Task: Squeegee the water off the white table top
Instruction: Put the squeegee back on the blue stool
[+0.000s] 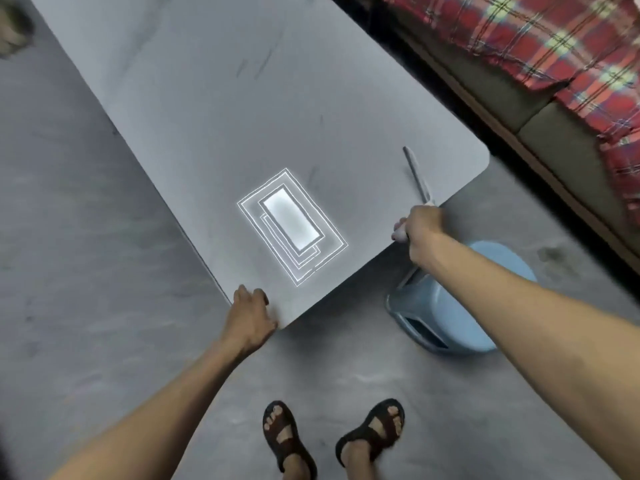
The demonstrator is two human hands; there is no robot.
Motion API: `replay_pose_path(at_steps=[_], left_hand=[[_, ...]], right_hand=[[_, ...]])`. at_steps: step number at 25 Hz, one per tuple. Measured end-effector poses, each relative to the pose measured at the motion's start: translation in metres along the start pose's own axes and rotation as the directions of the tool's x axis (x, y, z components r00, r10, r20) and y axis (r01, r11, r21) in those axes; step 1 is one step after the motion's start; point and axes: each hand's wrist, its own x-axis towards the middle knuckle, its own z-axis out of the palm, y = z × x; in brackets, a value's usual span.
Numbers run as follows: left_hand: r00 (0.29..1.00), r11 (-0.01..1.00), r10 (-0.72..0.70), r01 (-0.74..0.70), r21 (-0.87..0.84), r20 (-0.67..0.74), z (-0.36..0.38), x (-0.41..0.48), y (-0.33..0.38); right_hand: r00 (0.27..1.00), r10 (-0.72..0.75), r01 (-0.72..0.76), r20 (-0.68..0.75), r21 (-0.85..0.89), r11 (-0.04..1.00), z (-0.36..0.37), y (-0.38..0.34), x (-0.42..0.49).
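The white table top (pixel 214 126) runs from the upper left to a near edge in front of me, and a ceiling light's reflection (pixel 292 225) shines on it. My right hand (pixel 420 228) grips the white handle of the squeegee (pixel 417 176) at the near edge, close to the right corner. Its thin blade lies on the surface, stretching away from the hand. My left hand (pixel 251 315) holds the table's near left corner, fingers curled over the edge. No water is plain to see; a few faint dark streaks mark the top.
A light blue plastic stool (pixel 460 306) lies on its side on the grey floor under my right arm. A bed with a red plaid cover (pixel 540 39) stands along the right. My sandalled feet (pixel 332 434) are on the floor near the table's end.
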Motion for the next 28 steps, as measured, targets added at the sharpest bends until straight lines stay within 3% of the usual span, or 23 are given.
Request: replay_pose_path(at_steps=[2, 3, 5, 6, 7, 8, 9, 10, 11, 13, 16, 23, 28], left_hand=[[0.999, 0.999, -0.005, 0.007, -0.038, 0.044, 0.012, 0.007, -0.018], [0.997, 0.997, -0.003, 0.009, -0.075, 0.081, 0.018, 0.008, -0.023], [0.993, 0.99, 0.021, -0.004, -0.144, 0.118, 0.027, 0.008, -0.03], [0.993, 0.986, 0.036, -0.017, -0.168, 0.111, 0.03, 0.007, -0.034], [0.994, 0.981, 0.052, -0.033, -0.189, 0.096, 0.031, 0.005, -0.039], [0.996, 0.975, 0.064, -0.048, -0.216, 0.068, 0.03, 0.003, -0.045], [0.998, 0.965, 0.061, -0.05, -0.257, 0.034, 0.028, 0.0, -0.051], [0.999, 0.949, 0.032, -0.031, -0.312, 0.0, 0.026, -0.005, -0.058], [0.999, 0.928, -0.016, 0.003, -0.372, -0.032, 0.023, -0.009, -0.064], [0.991, 0.893, -0.102, 0.053, -0.447, -0.086, 0.019, -0.018, -0.075], [0.991, 0.893, -0.107, 0.06, -0.446, -0.081, 0.02, -0.032, -0.085], [0.998, 0.882, -0.05, 0.063, -0.467, 0.04, 0.029, -0.053, -0.073], [0.998, 0.912, 0.012, 0.012, -0.41, 0.056, 0.038, -0.056, -0.037]], right_hand=[[0.997, -0.044, 0.018, -0.07, -0.335, 0.942, 0.033, -0.019, -0.004], [0.997, -0.049, 0.018, -0.065, -0.418, 0.908, 0.046, -0.022, 0.0], [0.995, 0.053, -0.073, -0.084, -0.253, 0.965, 0.067, -0.021, 0.0], [0.995, 0.061, -0.084, -0.084, -0.309, 0.947, 0.08, -0.019, -0.003], [0.998, -0.008, -0.021, -0.061, -0.459, 0.888, 0.092, -0.016, -0.013], [0.99, -0.132, 0.131, 0.048, -0.656, 0.743, 0.101, -0.002, -0.02], [0.975, -0.181, 0.221, 0.131, -0.686, 0.694, 0.11, 0.01, -0.035], [0.978, -0.167, 0.207, 0.123, -0.577, 0.79, 0.121, 0.014, -0.055], [0.982, -0.145, 0.178, 0.119, -0.333, 0.926, 0.132, 0.024, -0.069], [0.945, -0.226, 0.305, 0.235, -0.393, 0.868, 0.152, 0.054, -0.102], [0.865, -0.246, 0.472, 0.438, -0.542, 0.695, 0.17, 0.103, -0.141], [0.769, -0.28, 0.634, 0.574, -0.633, 0.445, 0.069, 0.173, -0.137], [0.838, -0.22, 0.545, 0.499, -0.749, 0.377, -0.037, 0.204, -0.103]])
